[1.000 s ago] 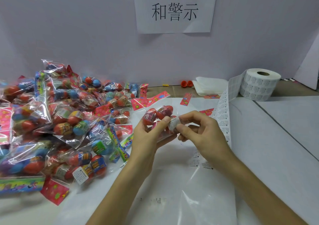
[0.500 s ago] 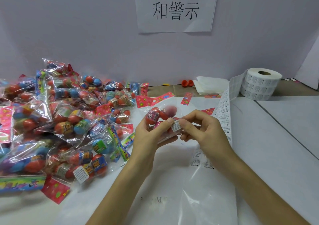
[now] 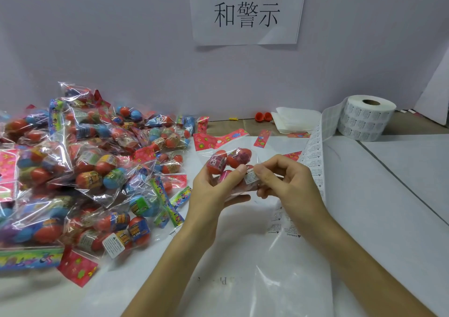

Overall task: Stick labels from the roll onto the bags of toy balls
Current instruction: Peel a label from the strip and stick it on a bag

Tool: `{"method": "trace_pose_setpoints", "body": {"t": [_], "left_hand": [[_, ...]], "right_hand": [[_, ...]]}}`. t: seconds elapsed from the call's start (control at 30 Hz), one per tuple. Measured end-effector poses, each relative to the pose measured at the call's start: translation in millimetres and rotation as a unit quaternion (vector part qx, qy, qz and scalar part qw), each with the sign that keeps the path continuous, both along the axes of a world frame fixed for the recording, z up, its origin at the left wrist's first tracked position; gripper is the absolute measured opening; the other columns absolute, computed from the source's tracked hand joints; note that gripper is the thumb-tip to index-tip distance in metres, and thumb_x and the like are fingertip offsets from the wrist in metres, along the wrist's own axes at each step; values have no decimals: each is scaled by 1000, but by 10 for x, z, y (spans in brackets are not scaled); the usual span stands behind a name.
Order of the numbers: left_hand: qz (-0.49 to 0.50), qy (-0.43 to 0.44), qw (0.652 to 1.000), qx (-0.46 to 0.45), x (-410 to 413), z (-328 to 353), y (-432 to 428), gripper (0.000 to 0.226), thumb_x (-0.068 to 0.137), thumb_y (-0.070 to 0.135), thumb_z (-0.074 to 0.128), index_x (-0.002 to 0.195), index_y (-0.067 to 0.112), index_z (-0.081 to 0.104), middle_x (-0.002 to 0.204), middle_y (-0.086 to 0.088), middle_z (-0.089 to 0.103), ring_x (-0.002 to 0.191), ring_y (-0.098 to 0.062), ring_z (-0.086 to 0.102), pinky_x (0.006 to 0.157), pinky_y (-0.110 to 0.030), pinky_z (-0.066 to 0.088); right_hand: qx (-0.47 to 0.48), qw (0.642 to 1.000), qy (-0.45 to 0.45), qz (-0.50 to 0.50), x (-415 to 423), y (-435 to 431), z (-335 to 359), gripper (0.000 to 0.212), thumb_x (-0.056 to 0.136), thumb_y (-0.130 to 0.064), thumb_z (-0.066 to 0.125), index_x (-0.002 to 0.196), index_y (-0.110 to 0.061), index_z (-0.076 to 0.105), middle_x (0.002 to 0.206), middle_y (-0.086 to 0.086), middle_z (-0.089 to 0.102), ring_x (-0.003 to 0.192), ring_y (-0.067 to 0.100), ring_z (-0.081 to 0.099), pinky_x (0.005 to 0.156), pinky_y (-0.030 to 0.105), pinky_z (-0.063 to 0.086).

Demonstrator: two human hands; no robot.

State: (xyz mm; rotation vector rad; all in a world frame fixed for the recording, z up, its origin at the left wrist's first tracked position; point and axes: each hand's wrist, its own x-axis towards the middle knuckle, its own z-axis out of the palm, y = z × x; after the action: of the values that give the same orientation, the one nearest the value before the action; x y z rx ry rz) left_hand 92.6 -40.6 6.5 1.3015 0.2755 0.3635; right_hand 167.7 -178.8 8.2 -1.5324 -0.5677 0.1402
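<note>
- My left hand point(image 3: 211, 195) is gripping one bag of toy balls point(image 3: 228, 161).
- My right hand point(image 3: 289, 183) is pinching one warning label point(image 3: 251, 176) onto it.
- One label roll point(image 3: 366, 118) is sitting rear right.

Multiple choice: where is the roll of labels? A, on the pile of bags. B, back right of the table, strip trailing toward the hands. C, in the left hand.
B: the roll of labels stands at the back right, its strip running past the right hand, which pinches a label on the bag the left hand holds.
</note>
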Motion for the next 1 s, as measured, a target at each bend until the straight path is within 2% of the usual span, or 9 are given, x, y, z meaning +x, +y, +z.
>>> {"method": "trace_pose_setpoints", "body": {"t": [0.1,0.23,0.4,0.5,0.67,0.77,0.87,1.0], "left_hand": [[-8,-3,1000,11,-5,-4,-2,61,74,32,82,130,19,61,110,-9,77,99,-27,76,85,-40,62],[8,-7,1000,2,9,-29,27,50,79,16,84,124,16,61,101,-11,78,95,-29,76,84,-36,62],[23,-7,1000,15,12,-42,56,50,76,12,88,120,15,63,95,-12,79,90,-28,77,77,-32,61],[24,-5,999,27,17,-56,63,44,81,7,82,120,16,63,92,-10,79,86,-27,77,73,-29,61],[18,-19,1000,17,22,-55,65,53,68,14,82,118,16,65,92,-11,78,83,-25,76,69,-27,59],[4,-33,999,15,19,-57,39,55,71,18,79,124,17,63,101,-12,77,92,-29,75,80,-36,61],[2,-42,999,14,21,-61,34,55,74,20,78,127,16,61,110,-12,77,103,-33,73,93,-45,59],[18,-32,999,36,19,-56,48,49,72,22,81,119,17,66,107,-9,77,102,-33,73,97,-50,57]], "right_hand": [[23,1000,3,-21,5,4,-7,16,94,-14,69,88,0,67,75,7,68,60,20,64,61,26,55],[27,999,21,-19,10,-5,21,16,94,-14,69,93,2,66,79,7,70,61,21,64,61,25,55],[1,999,46,-11,-23,6,35,39,78,-39,74,105,-11,66,89,6,70,61,22,70,63,30,60],[-13,1000,23,-7,-20,8,24,25,85,-25,76,104,-10,68,87,2,72,62,20,70,63,27,59],[5,1000,14,8,-21,13,21,26,82,-28,75,98,-8,69,85,5,73,65,25,72,64,27,59],[12,1000,14,10,-23,10,22,12,88,-15,75,95,-8,69,84,7,73,68,27,73,65,29,59],[11,1000,17,19,-22,-8,33,6,88,-9,75,89,-8,69,82,8,72,70,29,74,66,31,60],[7,999,23,28,-27,-22,49,20,88,-4,74,72,-15,68,80,11,70,67,32,73,65,37,60]]}}
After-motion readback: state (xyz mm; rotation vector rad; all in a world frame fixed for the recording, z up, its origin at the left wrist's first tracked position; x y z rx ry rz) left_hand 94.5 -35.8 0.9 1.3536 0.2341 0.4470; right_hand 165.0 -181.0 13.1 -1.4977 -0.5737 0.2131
